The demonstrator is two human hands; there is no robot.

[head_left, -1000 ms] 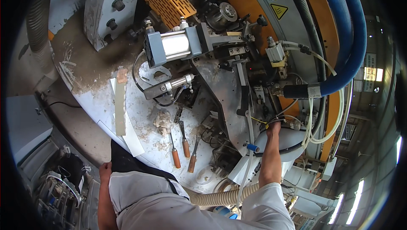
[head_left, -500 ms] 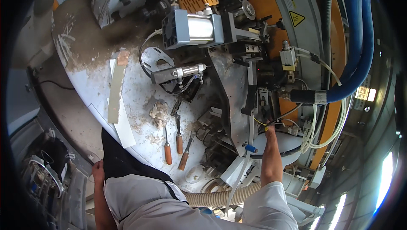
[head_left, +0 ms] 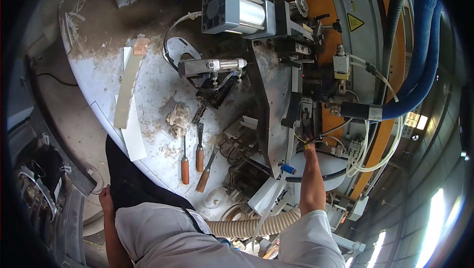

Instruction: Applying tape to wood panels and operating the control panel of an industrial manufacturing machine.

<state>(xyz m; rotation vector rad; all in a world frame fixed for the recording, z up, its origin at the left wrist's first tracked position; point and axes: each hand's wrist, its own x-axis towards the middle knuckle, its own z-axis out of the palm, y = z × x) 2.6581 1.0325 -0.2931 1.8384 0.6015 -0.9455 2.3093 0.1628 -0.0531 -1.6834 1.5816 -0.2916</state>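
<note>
Right hand (head_left: 310, 145): reaches up into the machine head (head_left: 301, 90), fingertips at a yellow-tipped cable (head_left: 302, 139) beside the black bracket (head_left: 292, 112); grip cannot be told, fingers hidden among close-packed parts.

Left hand (head_left: 105, 198): rests at the rim of the grey round table (head_left: 98, 78), apparently holding nothing.

On the table: 3 wooden-handled tools (head_left: 196, 159), a rag (head_left: 178, 119), 2 flat strips (head_left: 127, 95), with bare surface between them.
</note>
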